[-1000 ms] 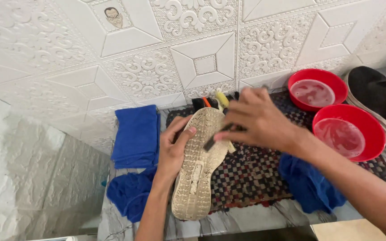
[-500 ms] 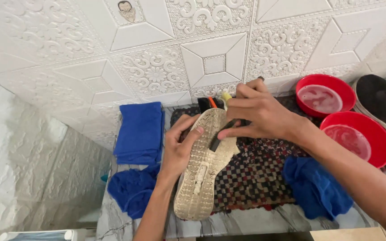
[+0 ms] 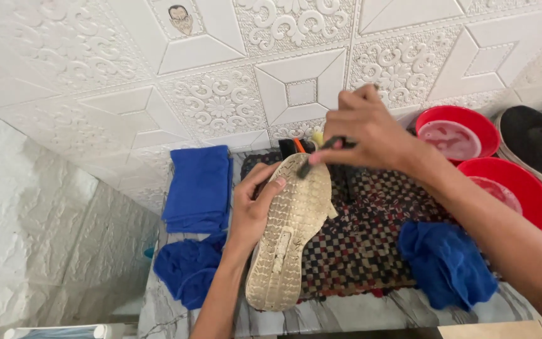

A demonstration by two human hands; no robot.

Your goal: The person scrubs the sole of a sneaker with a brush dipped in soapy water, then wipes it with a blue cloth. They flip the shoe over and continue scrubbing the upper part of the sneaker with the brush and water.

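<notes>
Scrubbing step: left hand [image 3: 253, 210] grips shoe [image 3: 288, 232] sole-up, right hand [image 3: 365, 129] pinches dark brush [image 3: 318, 156] at toe — next probably needs strokes w/ firm hold toward heel

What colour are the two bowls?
Both bowls are red, seen in the head view, the only one.

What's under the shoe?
Under the shoe, sole up in the left hand: a checkered woven mat on the marble counter. The upper is hidden.
</notes>
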